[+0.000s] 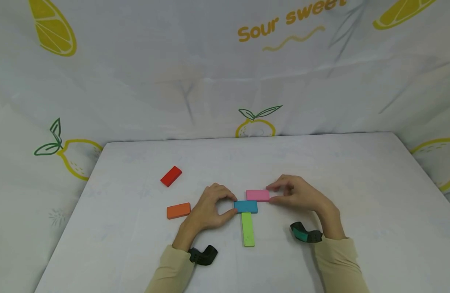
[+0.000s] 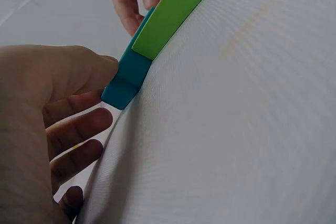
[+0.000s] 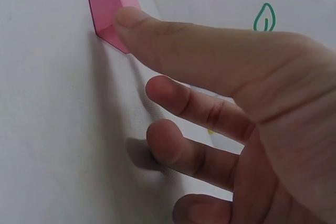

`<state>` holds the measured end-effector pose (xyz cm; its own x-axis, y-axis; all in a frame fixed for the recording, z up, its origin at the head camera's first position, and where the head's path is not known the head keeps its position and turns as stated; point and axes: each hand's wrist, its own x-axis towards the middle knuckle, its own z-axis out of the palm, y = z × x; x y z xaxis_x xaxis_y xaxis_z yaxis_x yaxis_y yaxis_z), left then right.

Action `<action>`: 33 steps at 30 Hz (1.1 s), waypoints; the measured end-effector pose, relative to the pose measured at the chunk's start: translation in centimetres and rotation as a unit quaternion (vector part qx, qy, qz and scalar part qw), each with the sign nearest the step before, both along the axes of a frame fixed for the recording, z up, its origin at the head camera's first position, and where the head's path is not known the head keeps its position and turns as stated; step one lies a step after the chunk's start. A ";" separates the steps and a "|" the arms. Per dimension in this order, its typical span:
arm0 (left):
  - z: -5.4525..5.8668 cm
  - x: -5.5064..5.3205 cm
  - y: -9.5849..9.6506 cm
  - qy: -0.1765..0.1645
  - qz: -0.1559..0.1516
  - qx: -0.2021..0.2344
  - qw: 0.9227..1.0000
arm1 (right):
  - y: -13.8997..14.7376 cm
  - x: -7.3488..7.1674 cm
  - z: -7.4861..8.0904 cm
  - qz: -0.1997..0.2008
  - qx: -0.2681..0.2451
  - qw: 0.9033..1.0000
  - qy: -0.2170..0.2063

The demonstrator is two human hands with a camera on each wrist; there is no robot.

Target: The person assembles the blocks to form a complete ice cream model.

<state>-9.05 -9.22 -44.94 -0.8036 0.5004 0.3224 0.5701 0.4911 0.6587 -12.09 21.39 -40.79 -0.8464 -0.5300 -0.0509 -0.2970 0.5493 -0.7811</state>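
My left hand (image 1: 209, 208) pinches the left end of a blue rectangular block (image 1: 245, 206) between thumb and index finger. At the right end of a pink block (image 1: 257, 195), my right hand (image 1: 301, 194) has its thumb and index finger at the two near corners. The pink block lies flush along the blue one's far side, shifted to the right. A light green block (image 1: 248, 230) runs from the blue block's near side toward me. In the right wrist view the thumb overlaps the pink block (image 3: 102, 3), and the index finger is hidden behind it.
An orange block (image 1: 178, 211) lies left of my left hand, close to the wrist. Farther back on the white table (image 1: 118, 244) is a red block (image 1: 171, 176), set at a slant. A lemon-print cloth (image 1: 144, 81) hangs behind the table's back edge.
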 end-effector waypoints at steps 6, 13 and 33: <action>0.1 0.1 0.0 -0.005 0.002 -0.005 1.000 | -0.3 0.1 0.1 0.004 0.009 1.000 -0.005; -0.1 0.1 0.0 0.005 0.002 -0.007 1.000 | -0.9 0.1 0.3 0.012 0.021 1.000 -0.006; 0.0 -0.1 -0.1 0.013 0.000 -0.003 1.000 | -2.5 0.0 0.0 0.030 0.035 0.999 0.015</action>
